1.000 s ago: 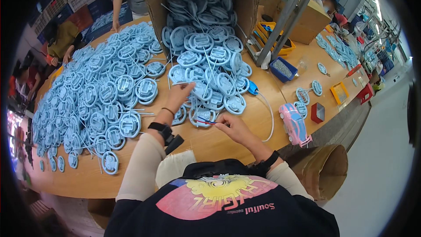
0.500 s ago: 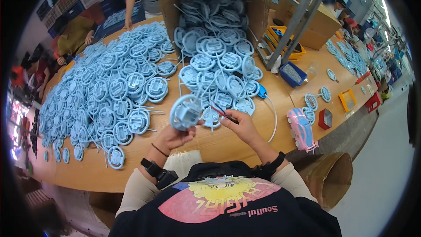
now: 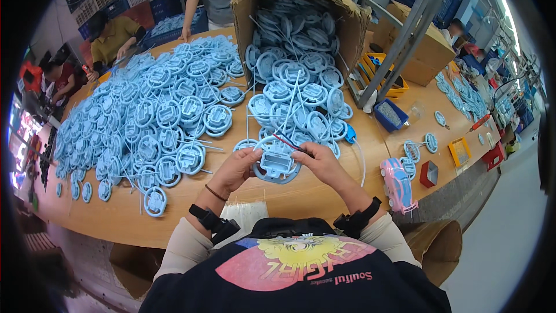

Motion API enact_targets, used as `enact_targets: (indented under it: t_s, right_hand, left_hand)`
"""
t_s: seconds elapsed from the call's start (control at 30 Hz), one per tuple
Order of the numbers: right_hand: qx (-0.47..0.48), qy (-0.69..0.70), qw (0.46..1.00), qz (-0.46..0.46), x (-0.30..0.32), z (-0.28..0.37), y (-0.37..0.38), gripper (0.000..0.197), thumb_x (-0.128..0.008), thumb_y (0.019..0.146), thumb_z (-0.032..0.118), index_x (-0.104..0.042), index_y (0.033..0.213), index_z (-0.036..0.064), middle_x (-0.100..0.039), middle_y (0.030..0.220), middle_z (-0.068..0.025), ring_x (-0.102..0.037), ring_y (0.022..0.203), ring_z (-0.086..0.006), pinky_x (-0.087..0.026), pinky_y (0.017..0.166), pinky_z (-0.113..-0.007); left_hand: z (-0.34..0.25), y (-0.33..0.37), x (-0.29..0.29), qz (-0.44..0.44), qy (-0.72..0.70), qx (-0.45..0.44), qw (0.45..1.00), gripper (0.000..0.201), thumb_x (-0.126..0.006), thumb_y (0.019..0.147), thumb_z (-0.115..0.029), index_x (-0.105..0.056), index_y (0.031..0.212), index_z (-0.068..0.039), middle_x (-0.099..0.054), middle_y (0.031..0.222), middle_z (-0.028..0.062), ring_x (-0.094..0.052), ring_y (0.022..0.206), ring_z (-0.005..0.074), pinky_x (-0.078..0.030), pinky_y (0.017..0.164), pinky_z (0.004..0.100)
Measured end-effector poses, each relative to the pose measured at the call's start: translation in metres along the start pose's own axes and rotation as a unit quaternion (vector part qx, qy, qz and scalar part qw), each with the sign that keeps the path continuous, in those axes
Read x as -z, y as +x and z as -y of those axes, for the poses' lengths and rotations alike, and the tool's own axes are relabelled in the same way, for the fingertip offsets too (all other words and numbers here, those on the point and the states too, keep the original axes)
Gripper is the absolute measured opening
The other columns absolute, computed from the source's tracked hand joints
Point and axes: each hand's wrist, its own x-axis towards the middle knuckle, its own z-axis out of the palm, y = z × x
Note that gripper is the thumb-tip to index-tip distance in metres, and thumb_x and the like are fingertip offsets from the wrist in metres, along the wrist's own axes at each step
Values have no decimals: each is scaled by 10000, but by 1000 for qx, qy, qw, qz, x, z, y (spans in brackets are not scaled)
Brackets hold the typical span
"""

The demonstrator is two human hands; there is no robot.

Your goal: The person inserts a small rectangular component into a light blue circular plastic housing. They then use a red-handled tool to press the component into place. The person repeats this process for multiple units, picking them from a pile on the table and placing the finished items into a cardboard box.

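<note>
Between my two hands, above the table's front edge, is a light blue plastic toy steering wheel (image 3: 277, 165), its rectangular recess facing up. My left hand (image 3: 234, 168) grips the rim on its left side, thumb on top. In my right hand (image 3: 322, 165) is a slim red and dark tool (image 3: 286, 140), its exact kind unclear, pointing up and left across the wheel's far side. My right fingertips also touch the wheel's right rim. Just beyond, more blue wheels spill from a tipped cardboard box (image 3: 242, 35).
A wide heap of blue wheels (image 3: 139, 119) covers the table's left. To the right are a metal post (image 3: 399, 40), a blue bin (image 3: 389, 115), a pink toy car (image 3: 398, 184), a red box (image 3: 428, 173) and a yellow tray (image 3: 460, 150). Other people stand and sit across the table.
The wheel has moved right and turned from tilted to recess-up. My right hand has come against its rim, still with the tool. The view has shifted slightly.
</note>
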Motion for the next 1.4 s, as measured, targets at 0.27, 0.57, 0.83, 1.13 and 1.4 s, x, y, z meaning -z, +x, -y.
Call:
enact_targets:
  t_s: [0.27,0.57,0.83,1.13,1.4]
  right_hand:
    - [51,-212,976,18,6,3,-17,229,-555,806,289,-522,813,63,-571,644,-116,-552,613,-310,-407,555,-384]
    - [59,-189,980,32,-1,2,-9,230,-575,806,271,-534,784,46,-556,617,-84,-531,548,-222,-384,509,-321]
    - [92,-158,982,34,0,-5,-6,227,-605,781,272,-530,769,58,-563,628,-82,-534,549,-216,-397,519,-318]
    - [44,-125,990,57,-17,-20,-19,248,-582,776,310,-528,800,70,-579,668,-104,-560,612,-279,-420,549,-366]
    - [29,-130,989,71,-36,-37,-23,237,-575,785,304,-523,806,73,-575,684,-109,-558,638,-289,-409,560,-384]
  left_hand:
    - [-1,1,11,-91,24,-45,995,241,-525,871,-224,-572,1031,-50,-612,875,11,-588,754,108,-499,701,278]
    - [9,1,4,-89,-12,-50,995,244,-520,875,-201,-546,1051,-35,-589,894,15,-576,793,118,-497,726,285]
    - [22,0,17,-68,-39,-49,996,243,-490,889,-227,-533,1034,-37,-586,928,27,-571,816,126,-477,759,308]
    - [44,-5,5,-1,-190,-44,981,442,-425,905,-322,-378,1240,-37,-486,1203,90,-470,1098,209,-369,952,370]
    - [65,-9,23,-12,-180,-11,984,416,-397,913,-316,-375,1251,-73,-479,1212,85,-474,1099,211,-380,946,372]
